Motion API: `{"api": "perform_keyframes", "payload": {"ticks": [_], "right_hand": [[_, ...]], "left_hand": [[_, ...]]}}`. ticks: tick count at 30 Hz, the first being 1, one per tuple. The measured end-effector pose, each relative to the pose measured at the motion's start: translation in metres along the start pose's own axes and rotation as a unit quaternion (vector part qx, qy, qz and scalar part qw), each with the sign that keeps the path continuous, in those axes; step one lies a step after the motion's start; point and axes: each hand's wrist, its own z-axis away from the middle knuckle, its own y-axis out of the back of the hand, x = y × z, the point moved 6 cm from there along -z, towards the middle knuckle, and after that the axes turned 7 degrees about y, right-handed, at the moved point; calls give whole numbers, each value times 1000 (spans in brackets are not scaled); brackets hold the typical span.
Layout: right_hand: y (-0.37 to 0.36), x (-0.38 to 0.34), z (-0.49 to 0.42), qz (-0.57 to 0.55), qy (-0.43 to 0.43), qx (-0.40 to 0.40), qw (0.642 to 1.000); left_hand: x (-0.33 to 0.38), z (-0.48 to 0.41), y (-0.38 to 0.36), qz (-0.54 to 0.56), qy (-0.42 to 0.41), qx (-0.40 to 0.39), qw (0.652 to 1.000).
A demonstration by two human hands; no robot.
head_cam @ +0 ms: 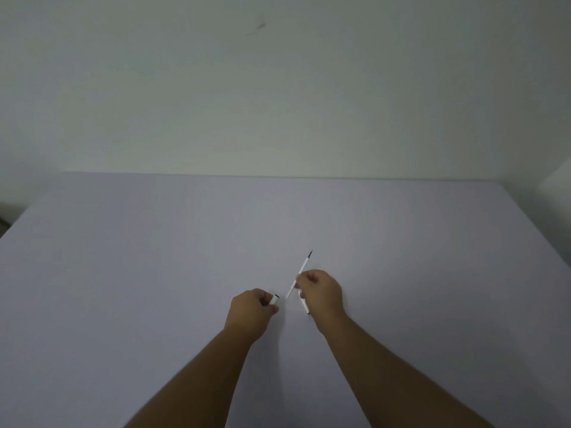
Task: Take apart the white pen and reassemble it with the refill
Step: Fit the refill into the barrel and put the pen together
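A: Where's everything right now?

B: The pen is apart. The left hand (251, 307) is curled snugly around a short white barrel (274, 299), whose dark open end pokes out toward 1 o'clock. The right hand (319, 293) pinches the refill (301, 270), a thin white stick running from about 7 o'clock to 1 o'clock, dark tip (310, 254) at the far end. Another slim white piece (306, 305) pokes out under the right hand toward 5 o'clock; I can't tell whether the fingers hold it or it lies on the table (123, 257).

A: So which step is this?

B: My guess is threading the refill into the barrel. The refill's near end sits just beside the barrel mouth, at its 3 o'clock, not yet touching.

A: How to do it cleanly?

B: Line the two axes up first. At present they look roughly parallel but offset sideways, so the left hand should swing the mouth toward 3 o'clock, or the right should bring the refill's end to 9 o'clock. Check which end belongs inside, too; the dark tip points away from the barrel. Pinch the refill closer to the entering end so it doesn't flex, then slide gently without forcing.

A: Risks?

B: A thin refill bends easily, and the piece under the right hand could roll off.
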Motion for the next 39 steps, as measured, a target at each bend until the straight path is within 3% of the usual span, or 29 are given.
{"api": "perform_keyframes", "payload": {"ticks": [4, 13, 21, 28, 33, 39], "right_hand": [[7, -3, 1, -85, -14, 12, 996], [9, 0, 2, -93, -15, -24, 995], [16, 1, 2, -120, -18, 20, 992], [5, 1, 6, -62, -7, -71, 996], [18, -6, 0, -131, 6, -12, 991], [10, -7, 3, -33, 18, -113, 993]], "left_hand": [[9, 2, -6, -3, -17, -14, 1000], [15, 3, -10, 30, -30, -20, 999], [19, 3, -11, 27, -41, -24, 999], [30, 7, -9, 34, -62, -28, 997], [34, 9, -9, 20, -76, -30, 996], [34, 12, -10, 11, -86, -28, 996]]}}
